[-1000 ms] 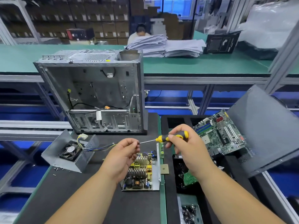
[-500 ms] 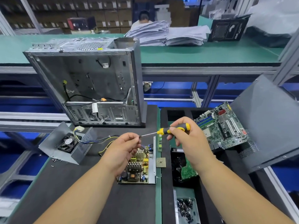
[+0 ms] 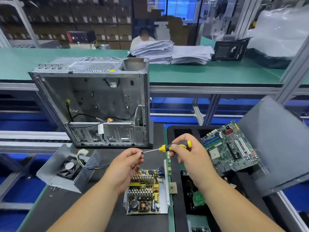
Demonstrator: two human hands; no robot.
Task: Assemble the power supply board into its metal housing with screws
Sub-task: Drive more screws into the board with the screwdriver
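A warehouse of stacked cartons lies behind my dark tabletop (image 3: 55, 208). The power supply board (image 3: 144, 191) sits in its shallow metal housing (image 3: 165, 195) near the front edge, just left of the green strip. I judge it light and rigid but fragile: I would hold it by the housing's folded rim, not by the finned heatsinks or coils. My right hand (image 3: 189, 158) curls round the yellow-and-black screwdriver (image 3: 173, 147). My left hand (image 3: 127, 164) pinches at its tip, presumably seating a screw too small to make out. The fan cover (image 3: 66, 169) lies toward the left edge, the open computer case (image 3: 93, 101) at the back, a motherboard (image 3: 230, 148) to the right. No label here is legible to me.
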